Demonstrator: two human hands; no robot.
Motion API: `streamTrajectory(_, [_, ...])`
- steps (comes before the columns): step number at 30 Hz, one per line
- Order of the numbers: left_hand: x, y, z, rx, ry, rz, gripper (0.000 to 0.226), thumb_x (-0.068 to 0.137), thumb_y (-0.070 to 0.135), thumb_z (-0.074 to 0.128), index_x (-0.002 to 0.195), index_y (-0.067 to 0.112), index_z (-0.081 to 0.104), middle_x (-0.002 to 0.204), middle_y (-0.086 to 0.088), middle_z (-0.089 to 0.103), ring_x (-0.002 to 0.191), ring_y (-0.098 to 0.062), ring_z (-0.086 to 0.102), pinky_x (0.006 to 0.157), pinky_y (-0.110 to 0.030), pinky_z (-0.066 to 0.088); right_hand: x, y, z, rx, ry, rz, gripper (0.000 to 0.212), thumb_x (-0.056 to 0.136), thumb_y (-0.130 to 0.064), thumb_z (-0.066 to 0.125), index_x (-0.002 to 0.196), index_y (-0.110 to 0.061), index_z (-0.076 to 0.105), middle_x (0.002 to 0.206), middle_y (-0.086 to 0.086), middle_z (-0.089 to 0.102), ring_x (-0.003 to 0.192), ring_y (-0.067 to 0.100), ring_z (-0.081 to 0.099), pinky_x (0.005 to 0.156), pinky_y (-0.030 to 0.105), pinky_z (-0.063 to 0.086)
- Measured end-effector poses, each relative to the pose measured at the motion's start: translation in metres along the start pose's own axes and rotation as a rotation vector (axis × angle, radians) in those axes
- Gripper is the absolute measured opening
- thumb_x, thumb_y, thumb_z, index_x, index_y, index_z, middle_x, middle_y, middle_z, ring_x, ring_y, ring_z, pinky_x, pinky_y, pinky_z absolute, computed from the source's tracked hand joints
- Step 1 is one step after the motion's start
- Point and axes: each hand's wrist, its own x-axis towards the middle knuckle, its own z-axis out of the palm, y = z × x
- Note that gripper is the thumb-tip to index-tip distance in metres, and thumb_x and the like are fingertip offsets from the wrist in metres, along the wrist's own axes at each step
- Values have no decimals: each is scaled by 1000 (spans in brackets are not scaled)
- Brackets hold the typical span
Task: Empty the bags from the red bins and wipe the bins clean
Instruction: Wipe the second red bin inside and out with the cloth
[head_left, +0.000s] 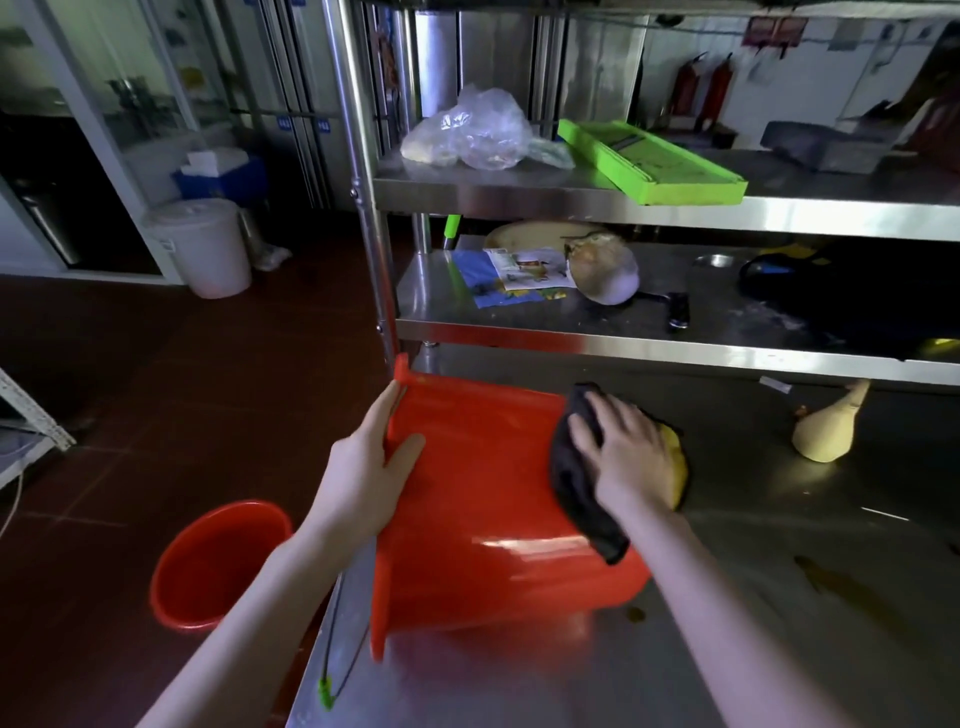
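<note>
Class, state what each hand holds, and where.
Left hand steadies the tipped red bin by its side wall; right hand presses a dark cloth flat against it.

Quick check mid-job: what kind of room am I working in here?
Most likely a commercial kitchen's prep area: a stainless steel worktable, tiered steel shelving above it holding food and utensils, and fire extinguishers against the far wall.

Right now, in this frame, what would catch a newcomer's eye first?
A red bin lies on its side on the steel table, the left hand resting on it while the right hand presses a dark cloth against it. A second red bin stands upright on the floor, lower left.
</note>
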Motion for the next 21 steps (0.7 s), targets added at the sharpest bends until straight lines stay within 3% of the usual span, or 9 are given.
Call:
streamTrajectory(3, [-10, -10, 3, 26, 22, 76, 62, 97, 22, 57, 149, 41, 29, 92, 35, 53, 73, 22, 57, 65, -2, 46, 16, -5, 0, 16, -96, 107, 51, 99, -53, 31, 145, -34, 38, 151, -5, 40, 139, 24, 34, 113, 42, 28])
streamTrajectory(6, [-7, -16, 0, 14, 40, 86, 56, 99, 23, 54, 145, 45, 32, 86, 42, 56, 73, 24, 56, 62, 0, 42, -1, -71, 11, -31, 6, -121, 52, 97, -53, 30, 146, -37, 38, 151, -8, 40, 138, 24, 34, 113, 40, 26])
streamTrajectory(8, [-5, -16, -1, 18, 66, 91, 50, 101, 27, 48, 144, 48, 32, 96, 38, 59, 76, 20, 58, 65, 1, 41, -18, -118, 16, 20, 22, -333, 56, 95, -54, 28, 146, -34, 38, 153, -6, 39, 139, 27, 35, 112, 45, 28])
streamTrajectory(10, [-4, -17, -1, 14, 96, 80, 47, 102, 30, 44, 145, 47, 34, 119, 28, 56, 87, 26, 54, 73, 3, 40, -31, -141, 17, 43, 34, -472, 59, 95, -54, 27, 147, -31, 38, 153, -3, 39, 140, 29, 35, 110, 49, 30])
streamTrajectory(12, [-6, -21, -1, -3, 109, 78, 47, 102, 30, 42, 144, 50, 33, 110, 15, 65, 76, 19, 59, 65, -2, 45, -32, -134, 16, 38, 28, -507, 59, 96, -57, 26, 149, -33, 34, 155, -4, 36, 143, 26, 32, 111, 47, 30])
streamTrajectory(14, [-10, -24, -2, -17, 98, 88, 47, 102, 31, 40, 142, 53, 32, 70, 4, 67, 48, 2, 58, 46, -16, 48, -27, -110, 15, 26, 51, -440, 59, 95, -61, 26, 148, -36, 36, 154, -5, 37, 143, 22, 32, 111, 42, 32])
streamTrajectory(15, [-13, -24, -2, -22, 83, 79, 47, 102, 33, 40, 142, 55, 31, 63, -2, 65, 43, -5, 57, 44, -26, 51, -22, -94, 13, 5, 60, -368, 59, 95, -61, 26, 147, -36, 37, 153, -6, 39, 141, 20, 34, 110, 39, 32])
streamTrajectory(17, [-18, -25, -2, -45, 63, 62, 47, 101, 36, 38, 141, 59, 28, 70, 2, 69, 43, -16, 60, 46, -34, 55, -8, -59, 10, -39, 47, -184, 56, 96, -60, 27, 145, -36, 40, 149, -6, 44, 136, 19, 40, 110, 35, 31])
streamTrajectory(21, [-35, -29, -2, -31, 71, 129, 51, 95, 42, 37, 144, 55, 28, 68, 6, 67, 41, -15, 57, 44, -26, 52, 20, -4, -3, 94, -152, 159, 53, 97, -60, 28, 142, -35, 42, 146, -2, 46, 129, 27, 45, 104, 37, 36])
